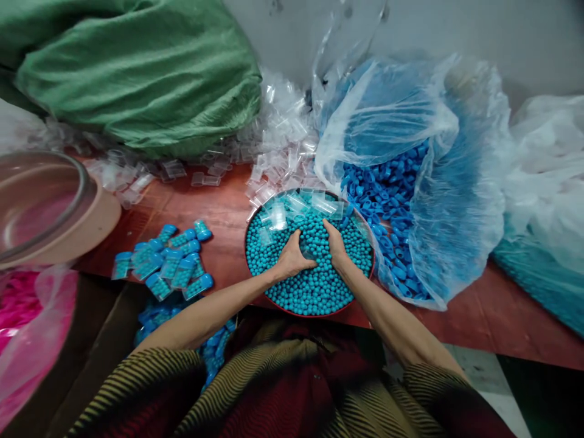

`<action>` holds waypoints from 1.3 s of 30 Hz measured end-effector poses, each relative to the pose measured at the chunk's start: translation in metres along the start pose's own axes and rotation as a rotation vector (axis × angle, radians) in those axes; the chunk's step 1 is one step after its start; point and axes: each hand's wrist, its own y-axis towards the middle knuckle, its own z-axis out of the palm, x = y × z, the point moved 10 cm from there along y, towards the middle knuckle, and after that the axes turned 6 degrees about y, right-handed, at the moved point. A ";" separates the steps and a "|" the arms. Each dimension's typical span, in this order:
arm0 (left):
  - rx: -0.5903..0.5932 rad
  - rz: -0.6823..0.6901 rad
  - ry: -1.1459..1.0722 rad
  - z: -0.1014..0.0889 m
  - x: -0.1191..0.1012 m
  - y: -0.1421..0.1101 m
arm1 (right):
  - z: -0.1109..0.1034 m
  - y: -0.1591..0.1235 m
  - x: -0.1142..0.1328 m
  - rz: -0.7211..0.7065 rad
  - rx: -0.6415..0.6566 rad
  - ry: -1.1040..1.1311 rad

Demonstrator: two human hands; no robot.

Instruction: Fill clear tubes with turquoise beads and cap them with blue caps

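A round red-rimmed tray (314, 314) full of small turquoise beads (314, 286) lies in front of me on the red table. Several empty clear plastic tubes (298, 207) lie on the beads at the tray's far side. My left hand (292, 255) and my right hand (335, 243) both rest in the beads near the tray's middle, close together, fingers curled down into them. What they hold, if anything, is hidden between them.
Filled tubes with blue caps (171, 261) lie in a pile left of the tray. A clear bag of blue caps (387, 201) stands to the right. Loose empty tubes (278, 140), a green sack (137, 73), a pink basin (55, 213) and a pink bag (22, 316) surround them.
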 end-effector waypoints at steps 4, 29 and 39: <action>-0.049 0.205 -0.061 -0.001 -0.020 0.003 | 0.012 -0.022 0.014 -0.038 0.007 -0.101; -0.242 0.249 0.374 -0.028 -0.040 -0.056 | -0.044 -0.019 0.036 0.043 0.130 -1.105; -0.113 0.042 0.431 -0.016 -0.034 -0.048 | -0.001 -0.057 0.019 -0.119 0.788 -1.154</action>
